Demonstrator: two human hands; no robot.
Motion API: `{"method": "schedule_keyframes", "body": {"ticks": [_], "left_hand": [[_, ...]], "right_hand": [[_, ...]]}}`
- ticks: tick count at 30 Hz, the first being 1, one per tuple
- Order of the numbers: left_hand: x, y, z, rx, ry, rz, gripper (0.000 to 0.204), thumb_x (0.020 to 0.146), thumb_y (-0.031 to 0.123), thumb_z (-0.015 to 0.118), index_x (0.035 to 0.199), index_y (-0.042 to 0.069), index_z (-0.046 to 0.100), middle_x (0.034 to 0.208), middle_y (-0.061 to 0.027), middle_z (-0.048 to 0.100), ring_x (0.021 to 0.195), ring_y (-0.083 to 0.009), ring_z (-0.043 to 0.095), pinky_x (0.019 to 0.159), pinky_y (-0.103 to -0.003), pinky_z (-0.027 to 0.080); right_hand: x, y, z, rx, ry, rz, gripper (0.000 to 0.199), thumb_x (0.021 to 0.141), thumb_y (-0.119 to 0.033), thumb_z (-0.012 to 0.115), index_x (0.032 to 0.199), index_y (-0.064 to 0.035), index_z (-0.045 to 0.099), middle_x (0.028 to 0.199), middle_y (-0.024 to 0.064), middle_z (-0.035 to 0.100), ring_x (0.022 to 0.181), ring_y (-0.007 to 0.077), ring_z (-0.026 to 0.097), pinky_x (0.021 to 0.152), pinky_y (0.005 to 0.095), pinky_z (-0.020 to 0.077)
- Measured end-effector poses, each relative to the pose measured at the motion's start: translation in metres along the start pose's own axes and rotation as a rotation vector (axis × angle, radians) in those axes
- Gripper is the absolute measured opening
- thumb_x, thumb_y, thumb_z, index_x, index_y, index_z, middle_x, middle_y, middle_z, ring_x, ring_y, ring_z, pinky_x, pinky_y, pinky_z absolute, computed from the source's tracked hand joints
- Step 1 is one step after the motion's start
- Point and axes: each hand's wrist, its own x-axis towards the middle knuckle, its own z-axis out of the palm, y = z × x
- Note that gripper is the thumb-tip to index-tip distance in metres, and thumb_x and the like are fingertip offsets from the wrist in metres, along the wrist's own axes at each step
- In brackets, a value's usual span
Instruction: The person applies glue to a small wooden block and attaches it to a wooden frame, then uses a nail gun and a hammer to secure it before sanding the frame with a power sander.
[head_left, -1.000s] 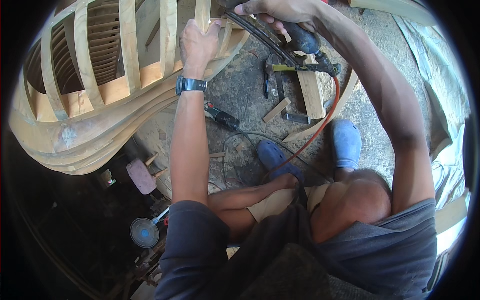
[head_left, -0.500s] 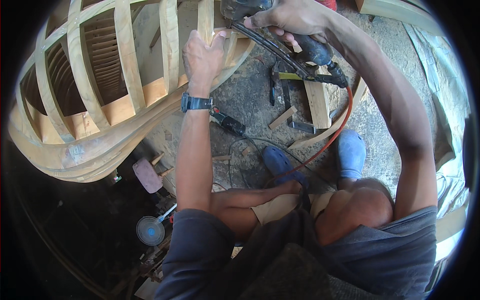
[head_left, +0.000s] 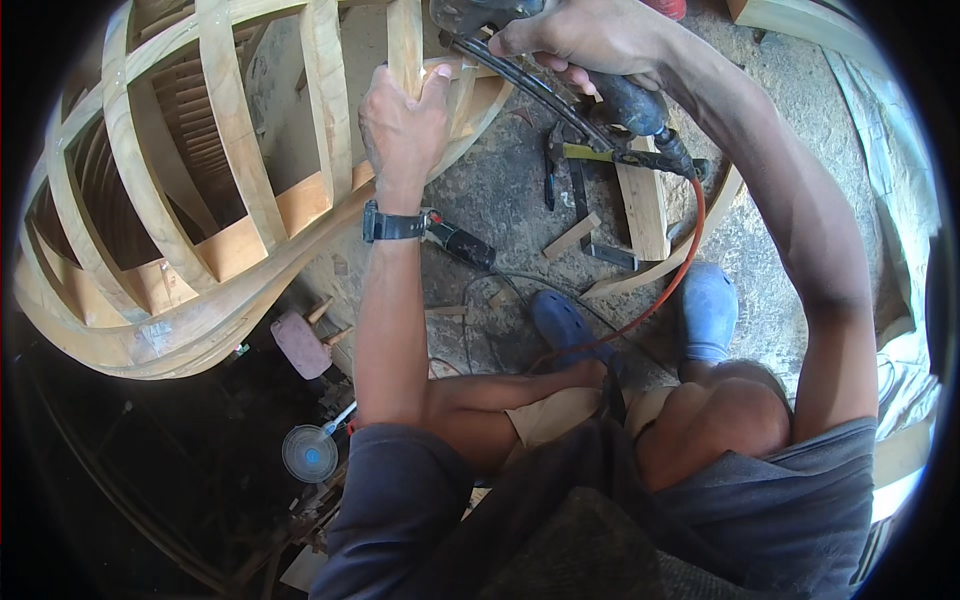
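Observation:
A curved wooden frame with slatted ribs, shaped like a boat hull (head_left: 180, 335), fills the upper left. My left hand (head_left: 405, 125), with a dark watch on its wrist, is closed round the lower end of one upright rib (head_left: 405, 40). Beside it, at the top of the view, my right hand (head_left: 605, 40) is wrapped round the handle of a dark air nail gun (head_left: 630, 105). An orange air hose (head_left: 692, 235) runs from the gun's handle end. The gun's head is by the rib joint, partly cut off by the picture's edge; whether it touches the wood, I cannot tell.
On the floor lie a hammer (head_left: 555, 155), a metal square (head_left: 612, 256), a wood plank (head_left: 642, 205), a small wood strip (head_left: 572, 235) and a corded power tool (head_left: 462, 243). A pink-headed mallet (head_left: 300, 345) is below the hull. Crumpled plastic sheeting (head_left: 885, 220) lines the right side.
The view has shifted slightly, moving the hull's ribs left and the floor items a little right and down. Both hands keep their grips on the rib and the nail gun.

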Motion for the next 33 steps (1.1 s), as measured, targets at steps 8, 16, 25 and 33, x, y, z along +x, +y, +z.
{"method": "schedule_keyframes", "body": {"ticks": [8, 16, 25, 33], "left_hand": [[0.002, 0.003, -0.002, 0.026, -0.007, -0.003, 0.05, 0.088, 0.039, 0.077, 0.093, -0.009, 0.063, 0.084, -0.0289, 0.069, 0.081, -0.0435, 0.069, 0.077, -0.048, 0.053], [0.003, 0.002, -0.001, 0.031, -0.003, -0.002, 0.053, 0.088, 0.044, 0.076, 0.098, -0.008, 0.066, 0.092, -0.0285, 0.071, 0.089, -0.042, 0.07, 0.083, -0.046, 0.053], [0.011, 0.005, -0.017, -0.107, -0.193, -0.062, 0.05, 0.09, 0.045, 0.069, 0.11, -0.001, 0.071, 0.095, -0.0223, 0.074, 0.09, -0.0374, 0.07, 0.085, -0.045, 0.052], [0.017, 0.007, -0.012, -0.118, -0.089, 0.074, 0.039, 0.094, 0.031, 0.063, 0.092, -0.007, 0.071, 0.094, -0.032, 0.07, 0.092, -0.0413, 0.07, 0.077, -0.05, 0.051]], "right_hand": [[-0.01, 0.0, -0.006, -0.032, -0.064, -0.131, 0.018, 0.09, -0.013, 0.065, 0.078, -0.0003, 0.061, 0.063, 0.0027, 0.054, 0.048, 0.0141, 0.053, 0.045, 0.0304, 0.0429], [-0.004, -0.005, 0.007, -0.135, 0.051, 0.017, 0.017, 0.089, -0.014, 0.065, 0.079, -0.0008, 0.061, 0.063, 0.0032, 0.055, 0.049, 0.0136, 0.054, 0.045, 0.03, 0.043], [-0.028, 0.038, 0.022, -0.208, 0.265, -0.419, 0.037, 0.091, -0.015, 0.063, 0.126, -0.0027, 0.063, 0.112, 0.009, 0.069, 0.106, 0.0221, 0.062, 0.097, 0.0363, 0.0478], [-0.033, 0.069, 0.033, -0.258, 0.292, -0.536, 0.039, 0.092, -0.016, 0.065, 0.129, -0.0034, 0.062, 0.115, 0.0081, 0.069, 0.106, 0.0206, 0.063, 0.097, 0.0369, 0.0494]]}}
